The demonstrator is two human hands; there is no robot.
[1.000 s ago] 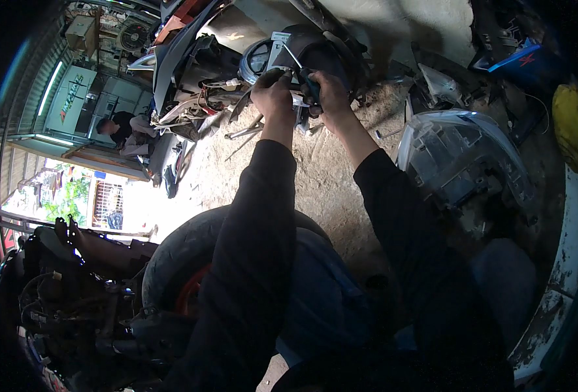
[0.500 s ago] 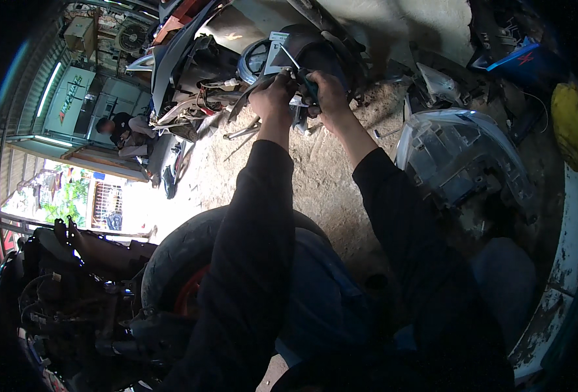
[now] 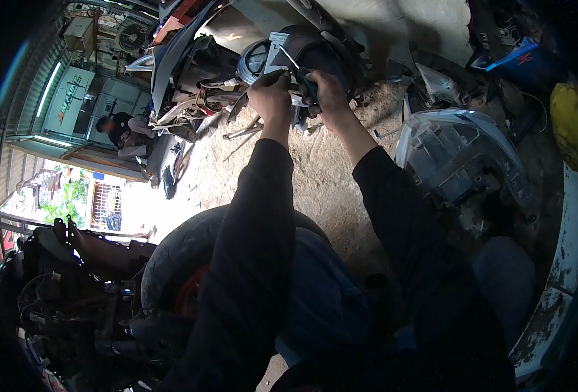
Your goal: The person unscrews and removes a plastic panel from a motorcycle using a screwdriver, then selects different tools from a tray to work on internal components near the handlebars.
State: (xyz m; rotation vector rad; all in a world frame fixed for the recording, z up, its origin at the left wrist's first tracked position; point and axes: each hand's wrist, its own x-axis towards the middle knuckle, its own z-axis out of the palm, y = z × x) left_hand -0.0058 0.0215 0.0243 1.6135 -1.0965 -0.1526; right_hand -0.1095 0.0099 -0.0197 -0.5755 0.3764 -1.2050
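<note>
Both my arms reach forward in dark sleeves, hands close together above the floor. My right hand [image 3: 329, 98] is closed around the dark handle of a screwdriver [image 3: 289, 57], whose bare metal shaft points up and to the left. My left hand [image 3: 269, 99] is closed beside it, its fingers bent on a dark curved plastic piece [image 3: 239, 106] that shows past its left side. What lies between the two hands is dark and mostly hidden by the fingers. Just beyond them are a round blue-rimmed part [image 3: 254, 60] and a pale plate [image 3: 276, 52].
A tire [image 3: 171, 251] with a red rim stands near me, next to a partly stripped motorcycle [image 3: 73, 300]. At the right lie a clear-and-grey plastic housing [image 3: 462, 153], a blue panel [image 3: 523, 64] and a yellow item [image 3: 571, 124]. A person [image 3: 131, 134] sits at the far left.
My left hand has shifted slightly left and its fingers have changed position a little. The right hand and the screwdriver have hardly moved.
</note>
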